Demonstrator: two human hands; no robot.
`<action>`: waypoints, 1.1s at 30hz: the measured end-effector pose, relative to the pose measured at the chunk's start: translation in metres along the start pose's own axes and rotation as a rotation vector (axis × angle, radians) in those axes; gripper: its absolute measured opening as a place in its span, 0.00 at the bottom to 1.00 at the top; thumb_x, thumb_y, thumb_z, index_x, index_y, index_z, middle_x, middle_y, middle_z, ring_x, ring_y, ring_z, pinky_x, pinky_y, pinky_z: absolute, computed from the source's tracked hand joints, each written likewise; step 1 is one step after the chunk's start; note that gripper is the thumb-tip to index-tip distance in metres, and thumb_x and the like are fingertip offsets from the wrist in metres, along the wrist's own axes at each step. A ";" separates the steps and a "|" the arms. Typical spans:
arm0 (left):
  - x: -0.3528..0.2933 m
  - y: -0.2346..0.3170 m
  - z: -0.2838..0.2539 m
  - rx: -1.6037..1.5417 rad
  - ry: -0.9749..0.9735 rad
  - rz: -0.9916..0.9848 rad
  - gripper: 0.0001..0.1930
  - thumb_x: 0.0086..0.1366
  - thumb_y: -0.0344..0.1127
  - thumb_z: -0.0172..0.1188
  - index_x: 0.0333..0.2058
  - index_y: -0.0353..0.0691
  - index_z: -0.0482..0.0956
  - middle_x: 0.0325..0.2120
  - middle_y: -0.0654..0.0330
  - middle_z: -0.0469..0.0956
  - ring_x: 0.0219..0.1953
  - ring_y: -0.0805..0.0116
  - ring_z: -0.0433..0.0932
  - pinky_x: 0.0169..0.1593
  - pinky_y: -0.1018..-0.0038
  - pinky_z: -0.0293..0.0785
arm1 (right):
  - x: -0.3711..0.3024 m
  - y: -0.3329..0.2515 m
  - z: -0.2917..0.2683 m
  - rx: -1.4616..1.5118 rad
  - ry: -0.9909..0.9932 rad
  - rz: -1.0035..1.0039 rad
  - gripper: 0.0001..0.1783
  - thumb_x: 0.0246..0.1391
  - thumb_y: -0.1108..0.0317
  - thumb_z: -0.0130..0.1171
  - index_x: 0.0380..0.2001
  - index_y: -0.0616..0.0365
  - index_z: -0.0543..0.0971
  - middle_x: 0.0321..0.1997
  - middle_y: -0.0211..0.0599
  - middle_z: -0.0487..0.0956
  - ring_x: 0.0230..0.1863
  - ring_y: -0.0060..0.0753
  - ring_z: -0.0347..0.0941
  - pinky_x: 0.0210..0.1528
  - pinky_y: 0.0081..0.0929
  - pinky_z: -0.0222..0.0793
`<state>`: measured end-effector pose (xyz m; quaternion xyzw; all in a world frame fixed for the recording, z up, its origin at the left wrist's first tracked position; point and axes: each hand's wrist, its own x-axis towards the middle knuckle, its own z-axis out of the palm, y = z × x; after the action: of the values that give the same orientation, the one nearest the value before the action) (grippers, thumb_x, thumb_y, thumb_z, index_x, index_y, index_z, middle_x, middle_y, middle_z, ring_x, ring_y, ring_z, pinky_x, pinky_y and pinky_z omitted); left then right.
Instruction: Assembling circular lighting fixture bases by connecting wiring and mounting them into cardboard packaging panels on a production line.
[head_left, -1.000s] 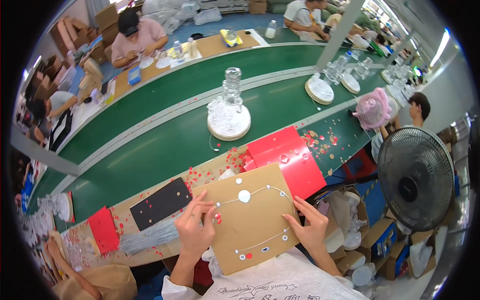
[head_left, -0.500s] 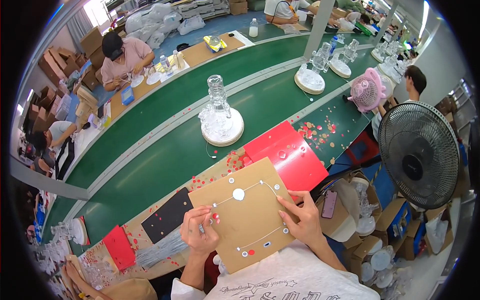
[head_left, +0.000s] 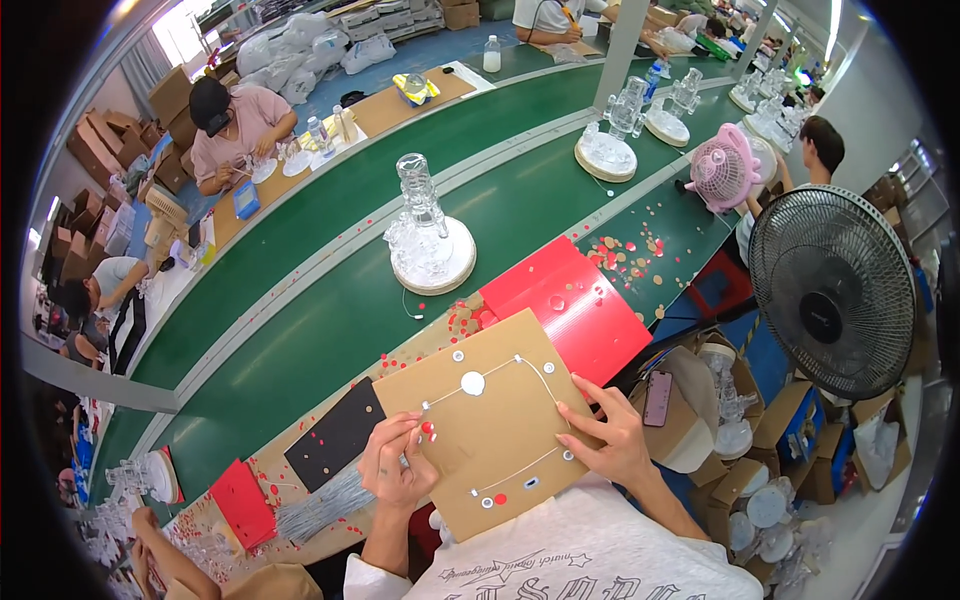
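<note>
A brown board (head_left: 505, 425) lies tilted before me, its lower edge against my shirt. A thin white cord (head_left: 450, 392) runs across it through small white clips. A white disc (head_left: 472, 383) sits on the upper stretch, and ringed holes and red dots mark the board. At the left edge, my left hand (head_left: 398, 468) is closed in a pinch beside the cord's upper left clip; its fingers partly hide what they hold, seemingly the cord. My right hand (head_left: 612, 440) is at the right edge, index finger and thumb on the curving cord, other fingers bent.
Beyond the board stands a clear glass-like piece on a round white base (head_left: 432, 258) on the green conveyor (head_left: 300, 300). Nearby are a red sheet (head_left: 570, 310), a black sheet (head_left: 335, 432) and wire strands (head_left: 320, 510). A black fan (head_left: 830, 300) stands right; people work around the conveyor.
The whole view has shifted slightly, the conveyor piece appearing a little further left. Both hands keep nearly the same places on the board; the right fingers look slightly more spread.
</note>
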<state>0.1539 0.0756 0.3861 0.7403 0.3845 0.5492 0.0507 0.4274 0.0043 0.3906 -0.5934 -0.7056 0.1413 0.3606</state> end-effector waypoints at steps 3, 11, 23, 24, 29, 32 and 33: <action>0.002 -0.002 0.002 -0.003 0.023 0.009 0.06 0.58 0.13 0.59 0.27 0.27 0.73 0.28 0.47 0.80 0.31 0.55 0.84 0.34 0.68 0.82 | 0.007 0.009 -0.010 0.053 -0.057 -0.031 0.22 0.37 0.63 0.77 0.41 0.50 0.88 0.58 0.46 0.78 0.47 0.44 0.77 0.46 0.35 0.76; 0.019 0.003 -0.007 0.089 -0.093 0.204 0.09 0.51 0.16 0.66 0.26 0.33 0.75 0.26 0.51 0.81 0.34 0.54 0.86 0.34 0.68 0.83 | 0.114 -0.019 0.034 0.019 -0.360 -0.639 0.41 0.47 0.45 0.69 0.64 0.44 0.72 0.70 0.42 0.67 0.66 0.47 0.66 0.63 0.46 0.63; 0.014 0.032 -0.025 0.294 -0.364 -0.463 0.30 0.56 0.30 0.67 0.58 0.29 0.71 0.51 0.44 0.72 0.56 0.46 0.70 0.60 0.58 0.67 | 0.142 -0.038 0.092 -0.422 -0.332 -0.172 0.39 0.58 0.42 0.55 0.65 0.57 0.67 0.63 0.59 0.70 0.42 0.56 0.79 0.43 0.53 0.72; 0.012 0.026 -0.022 0.330 -0.362 -0.451 0.30 0.56 0.30 0.67 0.58 0.30 0.71 0.51 0.45 0.73 0.56 0.45 0.70 0.61 0.58 0.66 | 0.138 -0.043 0.085 -0.423 -0.359 -0.178 0.39 0.58 0.42 0.55 0.65 0.57 0.67 0.63 0.59 0.70 0.42 0.56 0.79 0.43 0.53 0.72; 0.023 0.009 -0.016 0.111 -0.333 -0.447 0.24 0.54 0.24 0.67 0.52 0.35 0.77 0.46 0.51 0.77 0.49 0.52 0.77 0.53 0.64 0.74 | 0.100 -0.045 0.061 -0.482 -0.251 -0.256 0.40 0.57 0.42 0.57 0.66 0.56 0.68 0.67 0.54 0.67 0.57 0.53 0.72 0.52 0.44 0.68; 0.019 0.008 -0.029 0.121 -0.365 -0.377 0.19 0.52 0.24 0.69 0.45 0.35 0.82 0.42 0.53 0.78 0.47 0.55 0.77 0.51 0.65 0.75 | 0.091 -0.042 0.055 -0.437 -0.133 -0.347 0.35 0.57 0.50 0.60 0.64 0.56 0.71 0.71 0.48 0.64 0.67 0.51 0.61 0.59 0.40 0.61; 0.018 0.009 -0.029 0.119 -0.368 -0.381 0.19 0.52 0.24 0.69 0.45 0.35 0.82 0.42 0.53 0.78 0.47 0.55 0.77 0.51 0.65 0.75 | 0.087 -0.036 0.054 -0.344 -0.132 -0.359 0.33 0.56 0.55 0.61 0.63 0.57 0.71 0.70 0.47 0.65 0.67 0.49 0.63 0.60 0.41 0.61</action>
<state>0.1359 0.0702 0.4158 0.7437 0.5328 0.3623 0.1786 0.3609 0.0894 0.4049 -0.5005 -0.8355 -0.0088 0.2267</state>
